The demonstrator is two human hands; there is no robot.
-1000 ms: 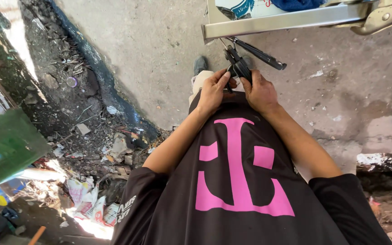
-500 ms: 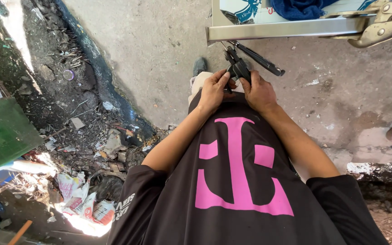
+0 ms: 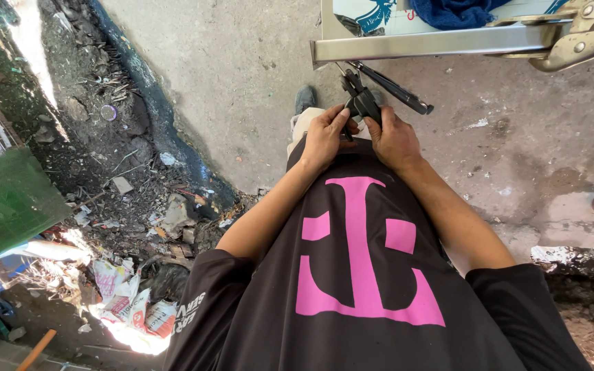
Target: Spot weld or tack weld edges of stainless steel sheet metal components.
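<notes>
Gripping a small black metal hand tool (image 3: 360, 102) at upper centre of the frame, the left hand (image 3: 324, 137) and right hand (image 3: 393, 137) pinch it exactly as a second ago; only the view has shifted, under the steel table edge (image 3: 434, 42).

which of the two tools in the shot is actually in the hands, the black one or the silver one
The black hand tool, gripped by both the left hand and right hand against the black shirt. The silver locking pliers sit untouched, clamped on the metal table edge.
</notes>
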